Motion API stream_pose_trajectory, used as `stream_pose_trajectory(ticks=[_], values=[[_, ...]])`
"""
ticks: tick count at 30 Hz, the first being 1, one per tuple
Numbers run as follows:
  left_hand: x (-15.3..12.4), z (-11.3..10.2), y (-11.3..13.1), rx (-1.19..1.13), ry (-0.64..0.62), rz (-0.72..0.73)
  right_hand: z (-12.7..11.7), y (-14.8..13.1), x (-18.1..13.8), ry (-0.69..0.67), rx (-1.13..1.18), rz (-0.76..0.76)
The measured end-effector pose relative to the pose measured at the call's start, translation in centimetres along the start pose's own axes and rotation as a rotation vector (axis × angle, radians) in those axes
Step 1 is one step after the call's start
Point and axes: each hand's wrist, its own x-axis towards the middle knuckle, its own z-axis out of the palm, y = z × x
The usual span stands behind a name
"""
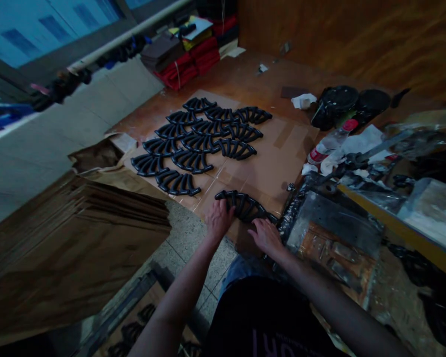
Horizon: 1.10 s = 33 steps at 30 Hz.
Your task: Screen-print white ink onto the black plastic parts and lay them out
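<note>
A black curved, ribbed part (244, 205) lies on the near edge of a flat cardboard sheet (278, 163) on the floor. My left hand (218, 218) rests on the part's left end with fingers curled over it. My right hand (266, 236) touches its right end, fingers bent down. Farther out on the cardboard, several matching black fan-shaped parts (198, 141) lie in overlapping rows.
A stack of flat brown cardboard (74, 238) fills the left. A cluttered, paint-stained work surface (338, 233) stands at right with a plastic bottle (329, 143), rags and black bags (338, 105). Red and dark folded materials (193, 54) are piled at the back.
</note>
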Motion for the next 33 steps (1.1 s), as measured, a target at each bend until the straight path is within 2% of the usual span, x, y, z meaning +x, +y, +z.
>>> stream_pose_trajectory(ticks=[2,4,10,13,17,19,21,24,26,29,31,33], values=[[-1.8,1.2,0.7,-0.008,0.052,0.152,0.1,0.1,0.2,-0.004,0.009,-0.001],[-2.8,2.2,1.2,0.0,0.049,0.227,0.1,0.1,0.5,-0.014,0.016,0.005],[-2.1,3.1,0.2,0.042,0.004,0.369,-0.3,-0.3,1.1,-0.026,0.029,0.038],[-1.8,3.9,0.2,0.057,0.002,0.404,-0.5,-0.6,1.1,-0.024,0.03,0.044],[-1.0,5.4,0.7,0.067,0.002,0.359,-0.3,-0.6,1.2,-0.006,0.056,0.07],[0.5,5.3,0.4,0.064,-0.006,0.401,0.5,-0.6,1.1,0.005,0.085,0.07],[3.1,4.3,-0.2,0.069,-0.036,0.51,1.6,-0.5,1.1,0.028,0.108,0.058],[8.6,1.7,-1.5,0.099,-0.074,0.659,3.6,-0.2,1.2,0.072,0.121,0.04],[12.4,0.1,-2.4,0.113,-0.066,0.683,4.4,0.1,1.4,0.079,0.13,0.04],[16.5,-1.2,-3.4,0.13,-0.039,0.6,4.4,0.2,1.8,0.059,0.157,0.04],[17.6,-1.3,-3.4,0.155,0.0,0.473,3.7,0.0,1.5,0.068,0.185,0.033],[17.4,-1.1,-3.0,0.177,0.046,0.352,2.8,-0.5,0.8,0.095,0.221,0.02]])
